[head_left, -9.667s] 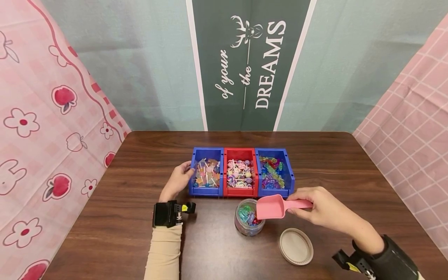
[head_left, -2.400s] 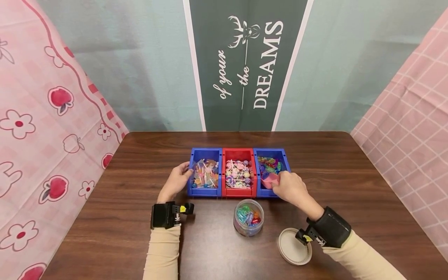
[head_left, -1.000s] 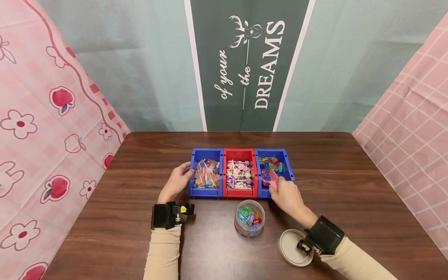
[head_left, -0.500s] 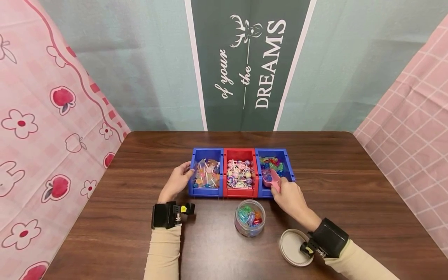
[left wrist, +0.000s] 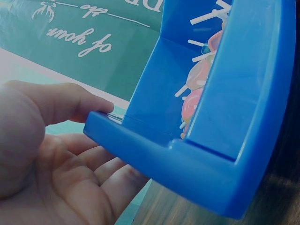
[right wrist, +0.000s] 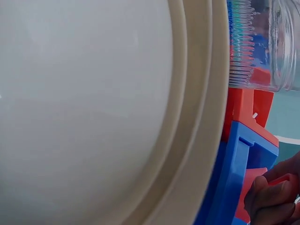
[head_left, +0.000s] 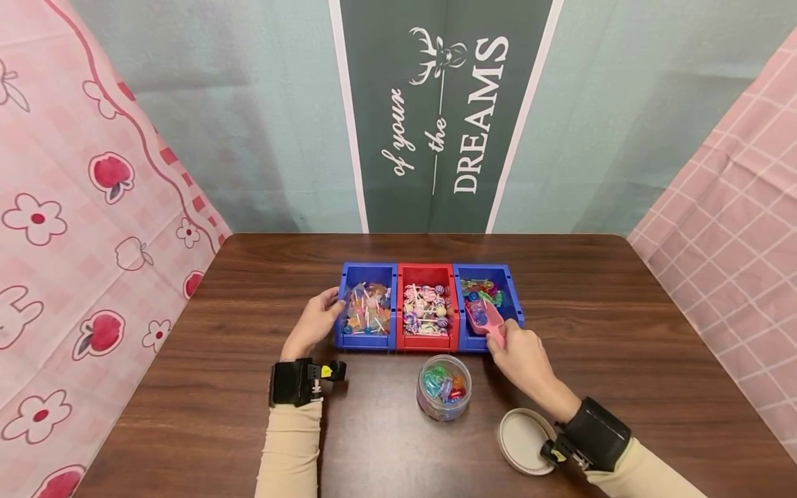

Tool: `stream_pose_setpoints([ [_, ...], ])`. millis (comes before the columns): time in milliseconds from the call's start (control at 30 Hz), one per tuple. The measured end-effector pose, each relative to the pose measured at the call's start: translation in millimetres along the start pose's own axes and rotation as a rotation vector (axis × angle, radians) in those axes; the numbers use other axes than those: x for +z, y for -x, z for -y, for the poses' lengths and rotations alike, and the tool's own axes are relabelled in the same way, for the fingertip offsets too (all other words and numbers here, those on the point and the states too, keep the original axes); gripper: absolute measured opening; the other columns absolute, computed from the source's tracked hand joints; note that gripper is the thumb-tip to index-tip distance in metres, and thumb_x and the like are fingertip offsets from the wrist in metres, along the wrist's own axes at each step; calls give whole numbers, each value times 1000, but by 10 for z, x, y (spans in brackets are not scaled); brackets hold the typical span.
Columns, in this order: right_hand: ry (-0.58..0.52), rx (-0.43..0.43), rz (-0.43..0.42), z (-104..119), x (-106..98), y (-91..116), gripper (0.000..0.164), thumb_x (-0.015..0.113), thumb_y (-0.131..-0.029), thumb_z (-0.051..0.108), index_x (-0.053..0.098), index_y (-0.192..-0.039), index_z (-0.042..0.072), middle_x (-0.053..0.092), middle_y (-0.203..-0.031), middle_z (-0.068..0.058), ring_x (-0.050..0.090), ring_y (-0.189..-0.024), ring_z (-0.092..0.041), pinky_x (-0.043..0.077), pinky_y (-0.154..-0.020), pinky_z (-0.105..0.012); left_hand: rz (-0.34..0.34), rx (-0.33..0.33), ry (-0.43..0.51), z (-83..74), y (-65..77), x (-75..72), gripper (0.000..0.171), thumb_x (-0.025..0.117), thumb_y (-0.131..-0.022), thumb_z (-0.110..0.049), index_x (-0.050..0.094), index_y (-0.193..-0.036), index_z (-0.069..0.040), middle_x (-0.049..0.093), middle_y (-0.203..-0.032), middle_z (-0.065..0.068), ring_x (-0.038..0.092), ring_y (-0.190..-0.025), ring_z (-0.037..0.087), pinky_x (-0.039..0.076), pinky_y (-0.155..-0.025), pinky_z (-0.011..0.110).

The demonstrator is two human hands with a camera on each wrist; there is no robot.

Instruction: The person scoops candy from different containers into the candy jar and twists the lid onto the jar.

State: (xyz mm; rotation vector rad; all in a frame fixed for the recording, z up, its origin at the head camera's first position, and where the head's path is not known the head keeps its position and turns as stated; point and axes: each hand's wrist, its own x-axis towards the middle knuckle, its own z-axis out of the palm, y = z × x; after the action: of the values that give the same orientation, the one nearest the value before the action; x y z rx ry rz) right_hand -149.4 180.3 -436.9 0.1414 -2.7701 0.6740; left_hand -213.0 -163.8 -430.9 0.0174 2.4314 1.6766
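Note:
My right hand (head_left: pixel 526 356) grips the handle of a pink scoop (head_left: pixel 494 321), whose bowl sits inside the right blue bin (head_left: pixel 511 304) with blue and purplish candies in it. Other colourful candies (head_left: pixel 479 285) lie behind the scoop. With the thumb over the rim and the fingers outside, my left hand (left wrist: pixel 70 159) holds the side wall of the left blue bin (left wrist: pixel 183 173), which contains small lollipops (left wrist: pixel 197 75). In the right wrist view the right hand (right wrist: pixel 274 201) shows only at the lower right edge, partly cut off.
A red bin (head_left: pixel 428 342) of striped lollipops stands between the blue ones. In front is an uncovered clear jar (head_left: pixel 443 413) holding colourful candies. Its pale round lid (head_left: pixel 521 440) lies right of it on the wooden table (head_left: pixel 386 443), below my right wrist.
Since the oldest frame, the scoop has gone from over the jar into the right blue bin. Lately it has picked up candies and shifted slightly toward me. My left hand keeps its place.

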Motion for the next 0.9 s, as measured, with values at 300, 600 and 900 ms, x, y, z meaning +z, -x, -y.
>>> stream_pose_setpoints([
  [300,-30,-10,-21,19,-92,2,19,67,-79,10,54,-76,-4,47,-53,-7,43,-46,-20,36,-40,-29,-1,-3,9,2,-3,0,48,40,-99,-10,30,-141,11,42,-140,30,44,-124,36,36,-107,53],
  [600,-49,6,-21,-5,-133,-16,20,66,-80,12,54,-76,-3,47,-53,-7,43,-46,-18,34,-40,-28,1,7,29,17,-7,0,47,41,-99,-8,30,-140,12,42,-139,31,45,-124,37,36,-107,53],
  [900,-59,9,-14,-19,-122,-14,20,66,-81,12,53,-77,-3,47,-53,-7,43,-46,-18,34,-41,-27,1,3,8,5,4,-3,47,40,-99,-9,30,-141,11,43,-139,31,45,-123,37,37,-107,53],
])
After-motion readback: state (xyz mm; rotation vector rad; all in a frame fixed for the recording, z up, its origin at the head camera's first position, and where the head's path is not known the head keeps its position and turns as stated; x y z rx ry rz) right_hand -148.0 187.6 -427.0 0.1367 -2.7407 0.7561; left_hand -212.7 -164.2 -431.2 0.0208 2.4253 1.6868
